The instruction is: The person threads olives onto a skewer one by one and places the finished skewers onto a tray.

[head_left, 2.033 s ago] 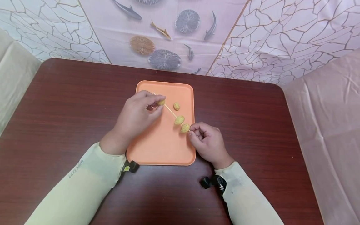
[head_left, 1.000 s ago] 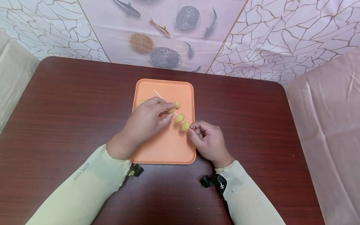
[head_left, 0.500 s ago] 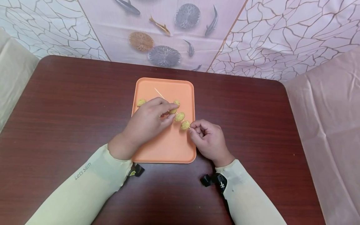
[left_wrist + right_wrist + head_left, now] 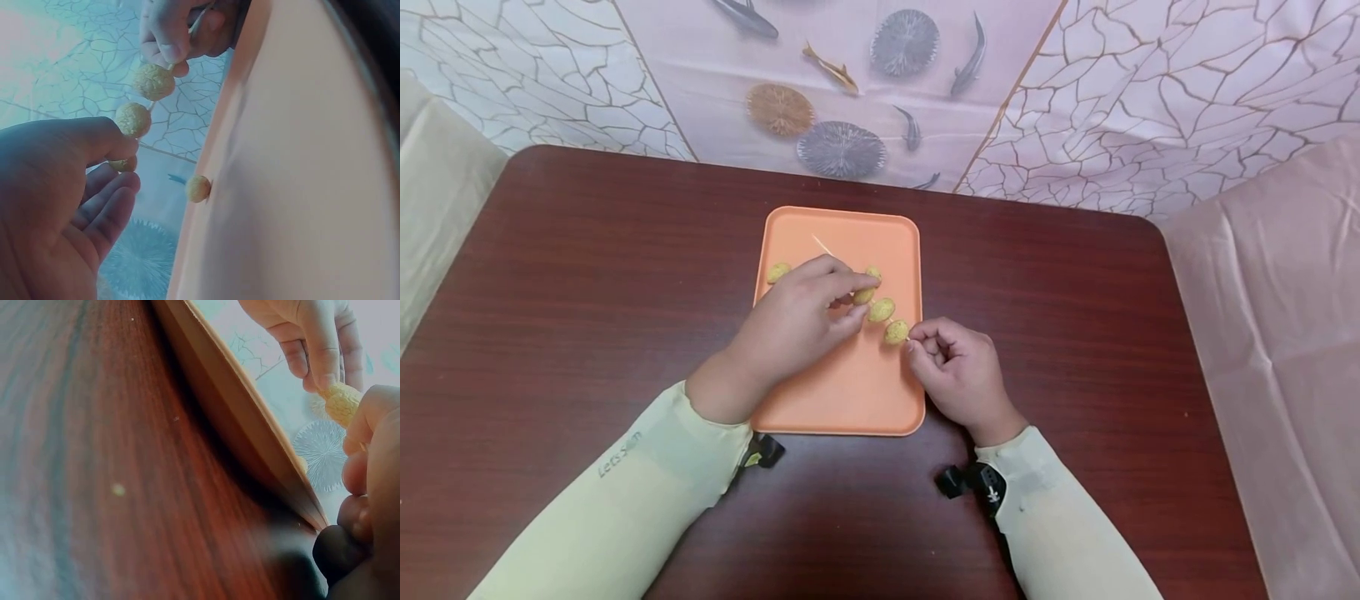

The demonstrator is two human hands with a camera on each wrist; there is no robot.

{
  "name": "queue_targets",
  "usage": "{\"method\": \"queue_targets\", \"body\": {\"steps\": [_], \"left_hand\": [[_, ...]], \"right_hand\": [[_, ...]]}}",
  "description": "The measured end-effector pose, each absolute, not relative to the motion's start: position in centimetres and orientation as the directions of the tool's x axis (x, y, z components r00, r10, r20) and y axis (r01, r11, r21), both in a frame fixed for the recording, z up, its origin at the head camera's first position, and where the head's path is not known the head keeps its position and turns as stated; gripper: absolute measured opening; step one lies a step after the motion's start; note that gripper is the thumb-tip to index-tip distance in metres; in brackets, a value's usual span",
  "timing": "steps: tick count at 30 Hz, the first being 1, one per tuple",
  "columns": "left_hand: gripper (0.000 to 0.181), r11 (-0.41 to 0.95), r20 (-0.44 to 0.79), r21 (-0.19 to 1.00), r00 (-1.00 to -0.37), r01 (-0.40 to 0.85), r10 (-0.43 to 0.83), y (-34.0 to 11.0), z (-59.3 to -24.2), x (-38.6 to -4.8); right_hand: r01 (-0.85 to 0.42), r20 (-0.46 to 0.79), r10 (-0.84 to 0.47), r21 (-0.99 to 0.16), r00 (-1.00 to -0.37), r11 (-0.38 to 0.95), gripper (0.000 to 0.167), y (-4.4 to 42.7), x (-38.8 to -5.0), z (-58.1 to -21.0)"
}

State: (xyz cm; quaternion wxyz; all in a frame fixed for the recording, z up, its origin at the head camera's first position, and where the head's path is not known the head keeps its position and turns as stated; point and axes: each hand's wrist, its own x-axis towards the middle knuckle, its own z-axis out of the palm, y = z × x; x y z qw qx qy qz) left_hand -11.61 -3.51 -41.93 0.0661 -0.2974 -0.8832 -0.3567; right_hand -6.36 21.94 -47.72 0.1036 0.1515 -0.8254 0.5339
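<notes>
My left hand [image 4: 797, 312] pinches a yellow speckled ball [image 4: 863, 295] between thumb and fingers, and this ball is threaded on a thin wooden skewer [image 4: 822, 244]. Further down the same skewer sit a middle ball [image 4: 133, 120] and an end ball [image 4: 897, 332], with small gaps between the balls in the head view. The skewer's lower end is gripped by my right hand [image 4: 958, 367], right beside the end ball. All this is held above an orange tray [image 4: 842, 404]. Behind my left fingers a loose ball [image 4: 873, 272] lies on the tray.
Another loose ball [image 4: 778, 272] lies near the tray's left edge, partly behind my left hand. The tray rests on a dark reddish-brown table [image 4: 1060, 333]. Patterned cloth [image 4: 902, 125] hangs behind the table's far edge.
My left hand has slid its ball down the skewer toward the other two, uncovering the skewer's upper tip and the loose ball at left. My right hand has stayed nearly still.
</notes>
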Motion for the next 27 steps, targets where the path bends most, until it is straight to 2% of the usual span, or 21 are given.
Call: {"method": "queue_targets", "body": {"steps": [9, 16, 24, 27], "left_hand": [[0.044, 0.559, 0.288, 0.605, -0.810, 0.567, 0.510, -3.7, -40.4, -12.6], [0.046, 0.665, 0.090, 0.597, -0.861, 0.450, 0.501, -3.2, -38.9, -14.9], [0.058, 0.787, -0.134, 0.489, -0.858, 0.377, 0.495, -1.3, -40.1, -17.9], [0.052, 0.807, -0.169, 0.468, -0.859, 0.361, 0.483, -0.8, -40.6, -18.5]], "right_hand": [[-0.315, 0.337, -0.018, -0.859, -0.941, 0.403, 0.002, 21.9, -6.4, -47.6], [-0.259, 0.333, 0.109, -0.867, -0.937, 0.426, 0.004, 21.9, -6.6, -47.5], [-0.195, 0.300, 0.194, -0.883, -0.934, 0.428, 0.004, 22.0, -6.7, -47.4], [-0.191, 0.291, 0.192, -0.889, -0.937, 0.417, 0.005, 21.9, -6.7, -47.4]]}}
